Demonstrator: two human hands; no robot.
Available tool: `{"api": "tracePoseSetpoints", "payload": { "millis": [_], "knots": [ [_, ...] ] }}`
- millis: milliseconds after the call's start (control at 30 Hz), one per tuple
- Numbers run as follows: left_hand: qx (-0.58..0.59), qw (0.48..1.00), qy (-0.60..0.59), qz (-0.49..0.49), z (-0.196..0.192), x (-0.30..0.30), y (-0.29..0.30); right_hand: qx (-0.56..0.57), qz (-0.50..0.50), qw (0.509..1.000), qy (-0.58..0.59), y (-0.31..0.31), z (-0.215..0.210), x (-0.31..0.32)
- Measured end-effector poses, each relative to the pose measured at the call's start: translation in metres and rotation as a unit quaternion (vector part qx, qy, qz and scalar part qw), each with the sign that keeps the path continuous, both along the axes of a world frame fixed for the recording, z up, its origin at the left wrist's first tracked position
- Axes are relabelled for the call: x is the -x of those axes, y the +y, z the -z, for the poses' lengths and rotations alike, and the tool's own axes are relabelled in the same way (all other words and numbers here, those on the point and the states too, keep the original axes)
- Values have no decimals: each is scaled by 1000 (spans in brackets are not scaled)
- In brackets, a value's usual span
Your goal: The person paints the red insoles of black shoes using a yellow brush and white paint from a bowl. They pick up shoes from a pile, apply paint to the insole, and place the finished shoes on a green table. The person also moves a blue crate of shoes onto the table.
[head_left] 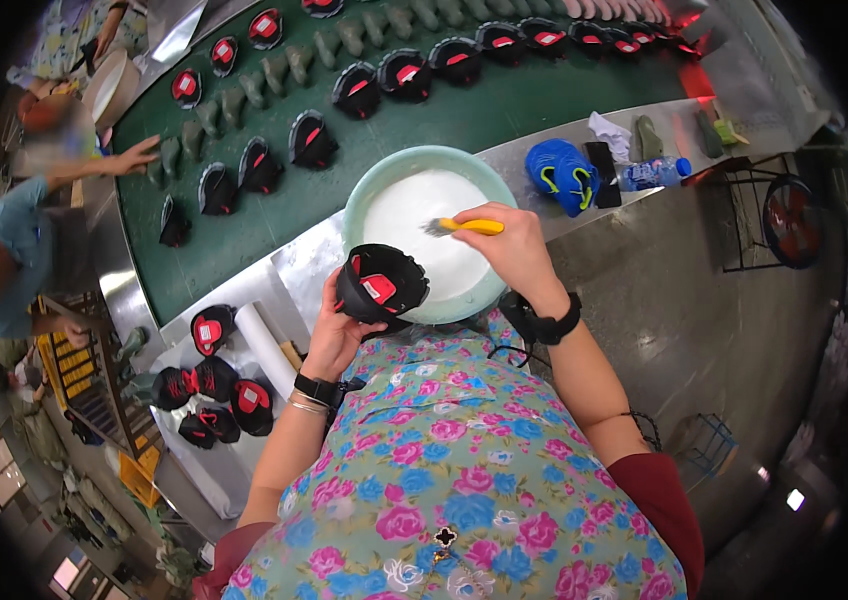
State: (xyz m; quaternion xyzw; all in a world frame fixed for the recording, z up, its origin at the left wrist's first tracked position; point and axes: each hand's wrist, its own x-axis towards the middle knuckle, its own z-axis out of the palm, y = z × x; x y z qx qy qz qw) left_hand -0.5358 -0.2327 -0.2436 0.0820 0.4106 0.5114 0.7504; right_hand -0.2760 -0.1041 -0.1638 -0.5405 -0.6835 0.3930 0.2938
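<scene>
A black shoe upper (352, 292) with a red and white label inside is held in my left hand (332, 338), its fingers wrapped round one side. Its open, ragged-edged side faces up, over the near left rim of a pale green basin (356, 205). White liquid (419, 200) fills much of that basin. My right hand (514, 248) grips a brush (479, 227) by its yellow handle. The brush's bristles point left, above the white liquid and apart from the upper.
Rows of black uppers (313, 140) and green shoe lasts (299, 62) stand on a green conveyor belt (234, 235). A co-worker (19, 250) reaches onto it from the left. More uppers (252, 400) lie beside a white roll (266, 345). Right: a blue shoe (561, 172), bottle (656, 173) and fan (792, 222).
</scene>
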Motion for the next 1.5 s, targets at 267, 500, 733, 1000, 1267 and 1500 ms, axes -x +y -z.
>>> {"api": "tracePoseSetpoints", "payload": {
  "millis": [267, 500, 733, 1000, 1267, 1500],
  "knots": [
    [-49, 996, -6, 79, -24, -19, 38, -32, -21, 995, 91, -4, -34, 8],
    [-129, 987, 98, 17, -32, -25, 47, 4, 64, 998, -20, -10, -24, -3],
    [-239, 947, 214, -1, -16, -20, 55, 165, 69, 982, 65, -20, -63, 8],
    [-189, 968, 154, -50, -48, -31, 56, 83, 72, 992, 61, -22, -60, 4],
    [138, 987, -68, -54, -31, 9, 53, -26, -47, 997, 58, -5, -90, 4],
    [212, 972, -93, 30, -83, -7, 51, -101, -252, 947, 172, 0, -94, 69]
  ]
}}
